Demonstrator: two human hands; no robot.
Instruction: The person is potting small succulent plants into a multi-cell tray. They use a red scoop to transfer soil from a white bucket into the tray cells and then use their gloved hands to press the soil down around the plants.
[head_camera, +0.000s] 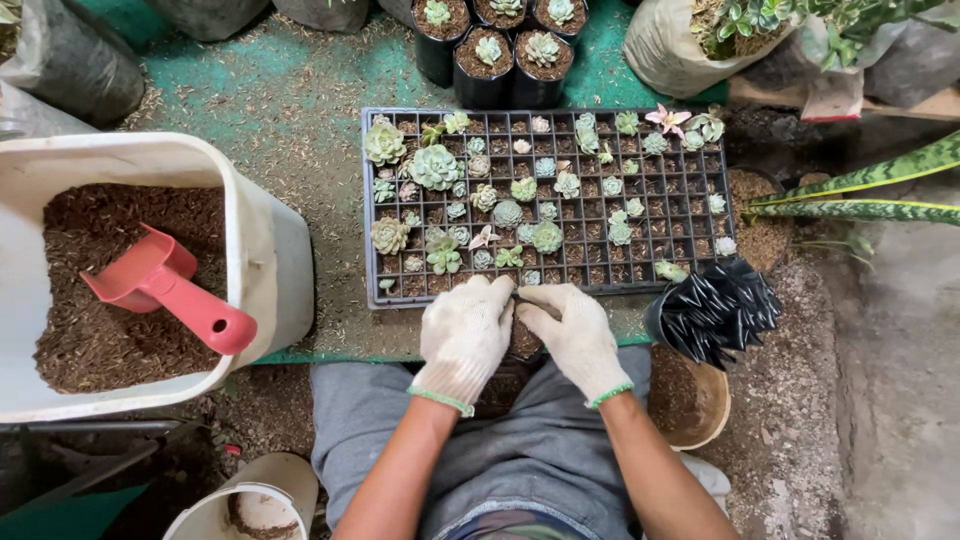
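Both my hands wear white knit gloves with green cuffs. My left hand (463, 335) and my right hand (577, 337) curl around a small black pot (522, 345) of brown soil held over my lap, fingertips meeting at its top edge. Just beyond them lies a black seedling tray (690, 215) with many small cells, filled on its left and middle with several small green, blue-grey and pink succulents (435, 166). What sits inside the pot is hidden by my fingers.
A white tub (270, 240) of brown potting mix with a pink scoop (165, 285) stands at left. A stack of black plastic pots (715, 310) lies at right. Several potted succulents (490, 55) stand behind the tray; sacks and striped leaves (860, 190) at right; a white bucket (250, 505) below.
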